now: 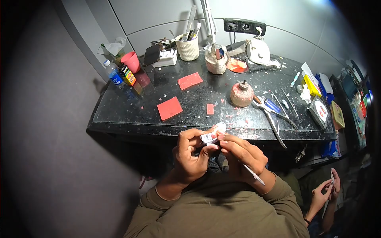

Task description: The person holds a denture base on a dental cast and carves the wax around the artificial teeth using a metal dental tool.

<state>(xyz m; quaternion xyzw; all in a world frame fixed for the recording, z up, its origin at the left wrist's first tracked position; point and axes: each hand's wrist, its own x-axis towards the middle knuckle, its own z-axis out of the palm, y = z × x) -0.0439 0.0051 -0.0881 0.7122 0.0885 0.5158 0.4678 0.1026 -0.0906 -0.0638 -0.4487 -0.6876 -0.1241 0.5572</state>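
Near the desk's front edge, my left hand (190,156) is closed around a small white plaster piece (208,137) with some pink on it. My right hand (244,154) meets it from the other side, its fingertips touching the piece. A thin whitish tool (254,175) sticks out below my right palm, held in that hand. Beyond the hands, a small pink wax piece (210,108) and a larger red sheet (170,108) lie flat on the dark desk (135,107).
A burner (242,94) stands behind my hands, with large pliers (274,119) to its right. Farther back are another red sheet (190,81), a cup of tools (187,48) and a wrapped jar (216,63). At lower right, another person's hands (327,192) hold a small object.
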